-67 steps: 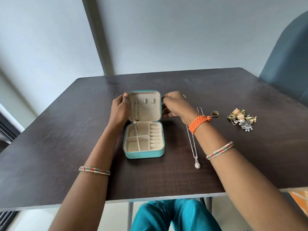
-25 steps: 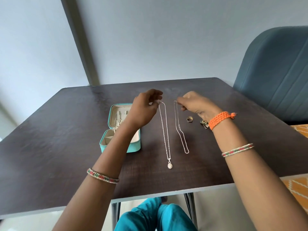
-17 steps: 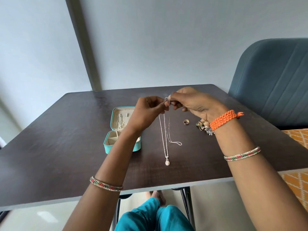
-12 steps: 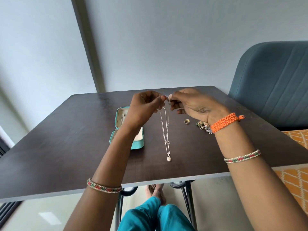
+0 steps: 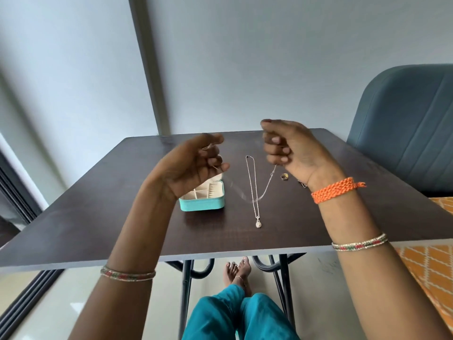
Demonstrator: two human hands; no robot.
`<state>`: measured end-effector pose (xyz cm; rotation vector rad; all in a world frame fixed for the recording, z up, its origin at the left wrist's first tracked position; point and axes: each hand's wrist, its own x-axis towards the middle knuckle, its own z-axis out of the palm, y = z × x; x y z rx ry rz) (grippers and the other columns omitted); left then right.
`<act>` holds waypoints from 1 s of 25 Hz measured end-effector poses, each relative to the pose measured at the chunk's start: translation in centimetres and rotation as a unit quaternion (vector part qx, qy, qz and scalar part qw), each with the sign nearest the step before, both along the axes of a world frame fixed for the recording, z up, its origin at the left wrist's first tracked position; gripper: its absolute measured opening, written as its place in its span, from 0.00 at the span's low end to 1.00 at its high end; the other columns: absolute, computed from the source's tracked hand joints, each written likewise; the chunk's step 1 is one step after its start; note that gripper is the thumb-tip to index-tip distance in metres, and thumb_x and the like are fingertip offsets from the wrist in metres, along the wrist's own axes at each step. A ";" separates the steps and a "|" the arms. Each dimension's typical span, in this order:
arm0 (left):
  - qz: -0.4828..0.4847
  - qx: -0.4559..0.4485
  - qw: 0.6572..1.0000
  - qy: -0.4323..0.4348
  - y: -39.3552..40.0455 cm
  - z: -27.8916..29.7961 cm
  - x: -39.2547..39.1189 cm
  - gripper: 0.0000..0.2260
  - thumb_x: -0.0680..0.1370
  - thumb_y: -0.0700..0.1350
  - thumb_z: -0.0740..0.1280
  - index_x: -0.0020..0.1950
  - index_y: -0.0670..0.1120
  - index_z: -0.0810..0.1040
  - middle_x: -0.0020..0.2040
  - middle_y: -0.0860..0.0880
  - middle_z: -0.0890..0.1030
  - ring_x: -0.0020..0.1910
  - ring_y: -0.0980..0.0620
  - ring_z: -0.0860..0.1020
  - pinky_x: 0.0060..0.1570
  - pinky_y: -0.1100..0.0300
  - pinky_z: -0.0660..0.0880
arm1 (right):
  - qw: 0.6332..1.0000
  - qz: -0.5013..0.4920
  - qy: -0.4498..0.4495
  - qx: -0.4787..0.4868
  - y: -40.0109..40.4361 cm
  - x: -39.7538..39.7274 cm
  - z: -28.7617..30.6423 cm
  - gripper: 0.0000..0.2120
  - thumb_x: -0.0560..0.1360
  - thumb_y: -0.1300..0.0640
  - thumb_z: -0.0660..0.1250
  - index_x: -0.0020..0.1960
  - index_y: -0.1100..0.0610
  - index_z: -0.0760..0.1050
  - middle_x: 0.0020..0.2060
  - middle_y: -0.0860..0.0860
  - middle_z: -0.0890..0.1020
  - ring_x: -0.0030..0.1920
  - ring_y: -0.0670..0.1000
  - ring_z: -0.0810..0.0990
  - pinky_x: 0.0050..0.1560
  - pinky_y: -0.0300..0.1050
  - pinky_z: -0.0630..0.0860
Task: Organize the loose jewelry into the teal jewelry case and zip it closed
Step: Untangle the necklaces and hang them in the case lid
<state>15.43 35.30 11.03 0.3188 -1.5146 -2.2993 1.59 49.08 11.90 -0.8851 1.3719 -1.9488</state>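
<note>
The open teal jewelry case (image 5: 202, 204) stands on the dark table (image 5: 98, 217), its cream compartments showing and its lid hidden behind my left hand (image 5: 193, 165). My left hand and my right hand (image 5: 291, 148) are raised above the table, fingers curled. Each pinches one end of a thin plain chain (image 5: 266, 184), which sags in a loop between them. A second chain with an oval pendant (image 5: 256, 207) lies straight on the table to the right of the case.
A gold ring (image 5: 284, 176) lies beyond the pendant chain. A bit of the earring pile (image 5: 304, 184) shows behind my right wrist. A blue-grey chair (image 5: 404, 123) stands at the table's right side. My legs are under the front edge.
My hands have moved apart and risen, spreading the plain chain between them. The pendant chain stays on the table. The view has tilted down.
</note>
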 end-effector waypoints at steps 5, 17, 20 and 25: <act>0.007 0.109 0.992 0.066 -1.6 -1.3 2.4 0.07 0.72 0.43 0.62 0.34 0.44 0.73 0.25 0.53 0.65 0.24 0.55 0.66 0.34 0.62 0.76 | 0.986 -0.060 -0.131 -0.085 0.1 -0.9 -1.0 0.08 0.75 0.66 0.57 0.41 0.55 0.68 0.25 0.47 0.69 0.21 0.43 0.61 0.22 0.35 0.59; -0.001 0.110 0.989 0.095 1.5 -2.3 1.3 0.10 0.69 0.44 0.63 0.44 0.41 0.79 0.38 0.46 0.79 0.34 0.51 0.77 0.33 0.62 0.78 | 0.918 0.161 0.330 0.147 -0.1 3.6 1.8 0.08 0.78 0.64 0.62 0.55 0.59 0.78 0.39 0.52 0.82 0.32 0.45 0.72 0.29 0.37 0.68; -0.003 0.078 0.993 0.084 2.1 -2.1 1.5 0.09 0.69 0.43 0.63 0.44 0.42 0.78 0.36 0.45 0.79 0.33 0.51 0.77 0.33 0.62 0.76 | 0.929 0.138 0.316 0.132 -0.2 3.2 2.1 0.07 0.77 0.66 0.64 0.53 0.61 0.78 0.38 0.53 0.83 0.31 0.46 0.71 0.27 0.37 0.66; 0.029 -0.011 0.999 0.023 2.4 -1.9 1.7 0.08 0.73 0.43 0.60 0.39 0.45 0.78 0.34 0.48 0.78 0.35 0.52 0.75 0.39 0.61 0.66 | 0.933 0.122 0.310 0.135 0.3 3.5 1.6 0.05 0.76 0.66 0.64 0.50 0.61 0.76 0.37 0.56 0.84 0.24 0.44 0.67 0.23 0.35 0.62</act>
